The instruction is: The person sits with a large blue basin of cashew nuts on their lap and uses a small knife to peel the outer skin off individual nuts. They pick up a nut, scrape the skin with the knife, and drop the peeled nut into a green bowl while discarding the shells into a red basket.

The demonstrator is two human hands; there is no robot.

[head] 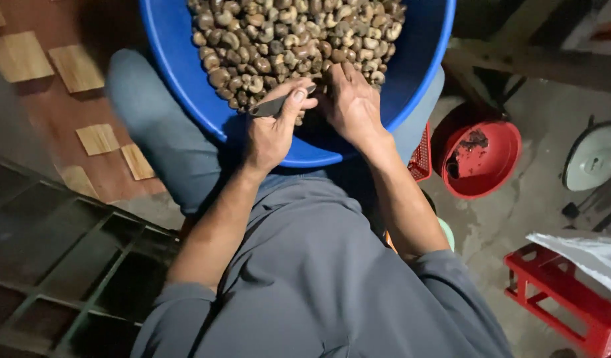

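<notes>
A big blue basin (186, 73) rests on my lap, filled with several brown-grey raw cashew nuts (279, 33). My left hand (273, 129) is inside the near rim, closed around a dark knife (273, 105) with the thumb pressed on the blade. My right hand (350, 103) lies palm down next to it, fingers curled into the nuts at the pile's near edge; whether it holds a nut is hidden.
A red bowl (481, 156) with dark scraps sits on the concrete floor at right, a red crate (421, 156) beside it. A red plastic stool (564, 305) and white sack (584, 255) are at lower right. Wooden blocks (76, 66) lie on the left; a metal grate (67, 265) at lower left.
</notes>
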